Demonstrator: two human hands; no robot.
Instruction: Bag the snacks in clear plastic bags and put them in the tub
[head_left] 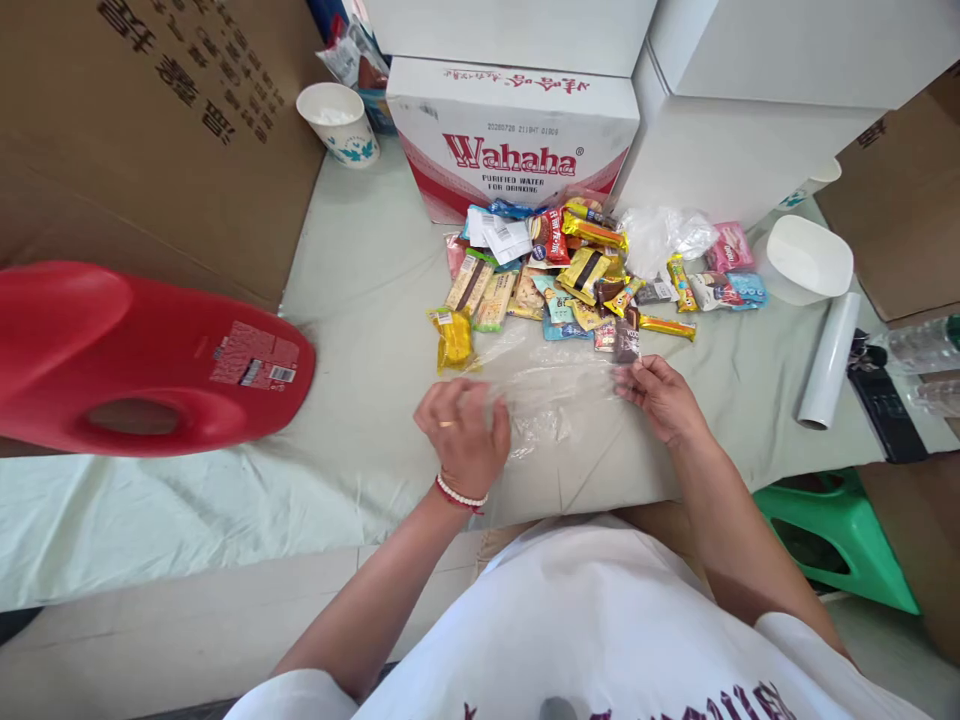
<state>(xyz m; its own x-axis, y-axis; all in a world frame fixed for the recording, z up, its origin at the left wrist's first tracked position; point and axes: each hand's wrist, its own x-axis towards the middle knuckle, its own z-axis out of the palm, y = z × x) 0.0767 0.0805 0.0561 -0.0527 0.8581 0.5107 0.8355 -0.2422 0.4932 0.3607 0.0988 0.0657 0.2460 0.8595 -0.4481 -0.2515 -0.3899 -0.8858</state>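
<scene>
A crumpled clear plastic bag (544, 425) lies on the cloth between my two hands. At its right end my right hand (664, 400) pinches the thin plastic between thumb and fingertips. My left hand (466, 430), wearing a ring and a beaded bracelet, is over the bag's left end; its curled fingers are smeared by motion, so whether they grip the plastic cannot be told. Just beyond the bag is a heap of wrapped snacks (544, 280). A yellow packet (454, 340) lies at the heap's near left, and a dark brown packet (627, 342) sits close to my right fingertips.
A Wahaha carton (517, 140) stands behind the snacks, beside white boxes (750, 140). On the left lies a large red jug (187, 370); a paper cup (341, 125) is farther back. To the right are a white bowl (806, 262), a plastic roll (829, 360) and bottles (926, 345).
</scene>
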